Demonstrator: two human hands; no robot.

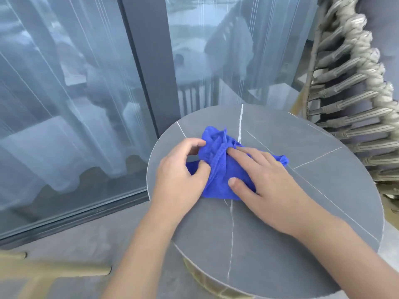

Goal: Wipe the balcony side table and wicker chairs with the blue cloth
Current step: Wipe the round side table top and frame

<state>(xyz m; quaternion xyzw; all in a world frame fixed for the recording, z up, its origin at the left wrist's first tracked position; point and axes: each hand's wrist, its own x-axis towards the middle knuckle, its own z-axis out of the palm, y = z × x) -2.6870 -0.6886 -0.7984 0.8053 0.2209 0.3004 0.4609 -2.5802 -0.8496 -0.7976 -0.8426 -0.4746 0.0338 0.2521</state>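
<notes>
Left hand (179, 169) pinches crumpled blue cloth (218, 169) on round grey table (313, 169); right hand (265, 180) presses it flat, fingers straight.

Glass door (64, 104) with sheer curtain behind, apparently; grey floor (86, 240).

Both bare forearms reach in from the lower edge, angled toward each other. The left hand (180, 169) is curled, thumb and fingertips pinching together at its right side (knuckles up, wrist fairly straight). The right hand (267, 182) lies flat, palm down, fingers straight and slightly spread, pointing toward the left hand, thumb stretched out beneath them.
</notes>
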